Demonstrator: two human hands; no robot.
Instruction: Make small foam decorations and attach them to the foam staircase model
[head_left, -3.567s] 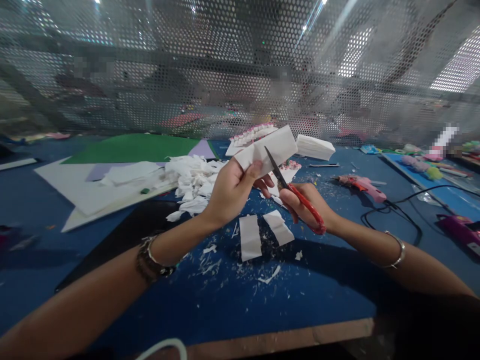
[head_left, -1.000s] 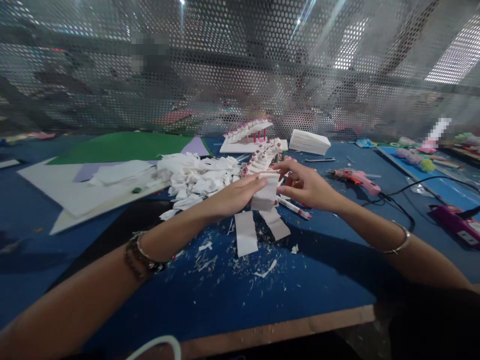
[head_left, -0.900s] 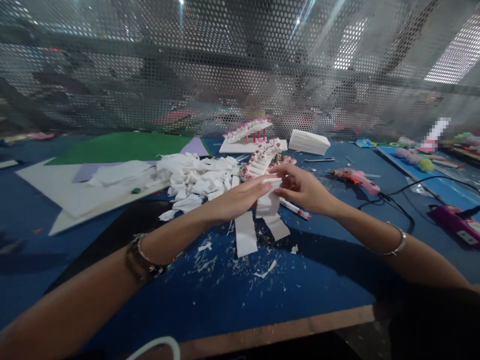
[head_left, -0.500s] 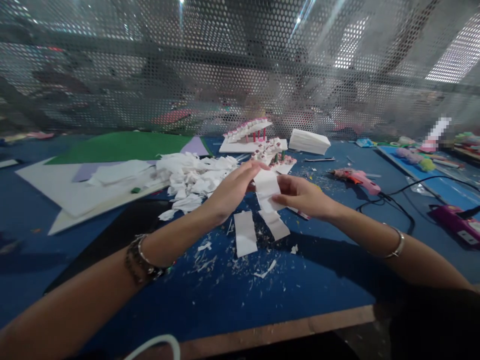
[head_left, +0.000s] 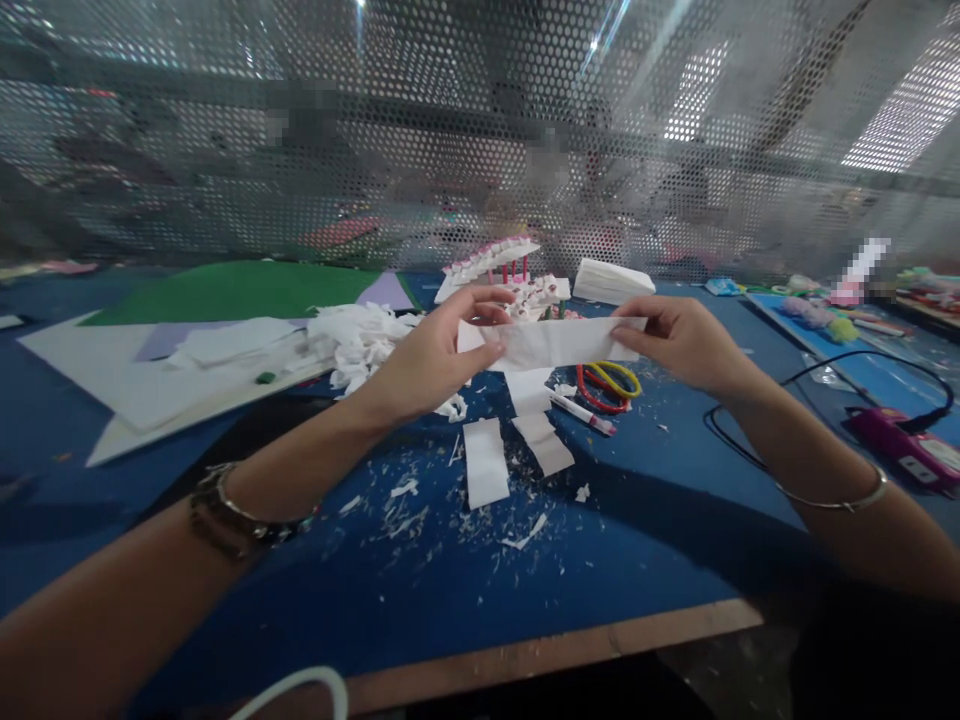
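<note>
A strip of white paper (head_left: 562, 343) is stretched sideways between my two hands, above the blue table. My left hand (head_left: 442, 350) pinches its left end between thumb and fingers. At the right end, my right hand (head_left: 679, 340) grips it the same way. Below the strip lie white paper pieces: one partly covered (head_left: 527, 392), a rectangle (head_left: 486, 462) and a creased piece (head_left: 544, 445). A pen (head_left: 581, 411) rests beside them, close to red and yellow loops (head_left: 611, 385). Behind the strip stands a small white and pink model (head_left: 536, 297), partly hidden.
Crumpled white paper (head_left: 352, 340) is heaped left, by a green sheet (head_left: 247, 290) and white boards (head_left: 142, 375). A folded white stack (head_left: 613, 281) sits behind. At right are a purple power strip (head_left: 904, 447), black cable and blue board (head_left: 862, 340). Paper scraps litter the front.
The paper strip has turned from hanging upright to lying horizontal between my hands. My right hand has moved right and up, my left slightly left. The pen and coloured loops are now uncovered.
</note>
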